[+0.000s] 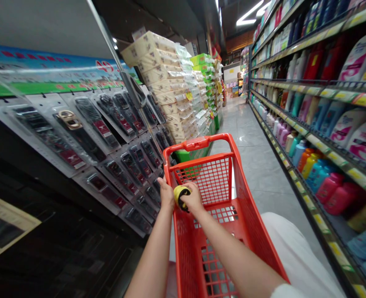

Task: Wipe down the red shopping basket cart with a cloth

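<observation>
My right hand (193,198) is closed around a round yellow-and-black object (181,196) that looks like a tape measure, just inside the left wall of a red wheeled-type shopping basket (249,194). Right beside it, my left hand (167,193) lies over the basket's left rim with its fingers bent; some of them are hidden. Both forearms reach forward, the right one across the basket's inside. The basket's mesh bottom shows between and below my arms. Its red handle (197,143) stands at the far end.
Packaged belts (104,120) hang on a rack close to my left. Beyond them rise stacked cream boxes (161,78) and green boxes (203,66). Shelves of bottles (313,161) line the right side. A tiled floor (246,136) runs ahead between them.
</observation>
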`<control>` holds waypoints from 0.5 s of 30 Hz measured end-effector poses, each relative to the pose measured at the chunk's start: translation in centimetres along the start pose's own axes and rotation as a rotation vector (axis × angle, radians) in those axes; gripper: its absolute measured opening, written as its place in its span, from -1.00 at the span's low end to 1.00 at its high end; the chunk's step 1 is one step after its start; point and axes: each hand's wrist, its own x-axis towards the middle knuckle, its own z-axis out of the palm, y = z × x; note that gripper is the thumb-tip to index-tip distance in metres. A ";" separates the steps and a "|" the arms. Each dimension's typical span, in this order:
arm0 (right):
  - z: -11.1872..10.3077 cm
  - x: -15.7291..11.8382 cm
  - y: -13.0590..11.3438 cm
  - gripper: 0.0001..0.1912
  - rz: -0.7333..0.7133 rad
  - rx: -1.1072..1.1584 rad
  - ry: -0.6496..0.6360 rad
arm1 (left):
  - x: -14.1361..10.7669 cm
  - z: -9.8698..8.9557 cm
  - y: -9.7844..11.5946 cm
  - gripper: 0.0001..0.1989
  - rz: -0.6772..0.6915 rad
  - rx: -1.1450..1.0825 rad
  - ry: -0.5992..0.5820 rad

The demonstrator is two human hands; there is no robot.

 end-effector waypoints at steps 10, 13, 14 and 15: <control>4.2 -2.3 2.6 -0.34 0.106 0.446 0.034 | -1.0 0.2 1.4 -0.27 -0.063 -0.035 -0.007; 5.0 -2.7 5.6 -0.44 0.175 0.385 0.153 | -0.7 0.1 0.9 -0.26 -0.064 -0.044 -0.002; 5.2 -2.9 6.7 -0.46 0.212 0.372 0.197 | -0.6 0.0 0.7 -0.25 -0.061 -0.038 0.004; 5.3 -3.1 7.5 -0.48 0.249 0.356 0.235 | -0.5 -0.1 0.4 -0.23 -0.051 -0.025 0.003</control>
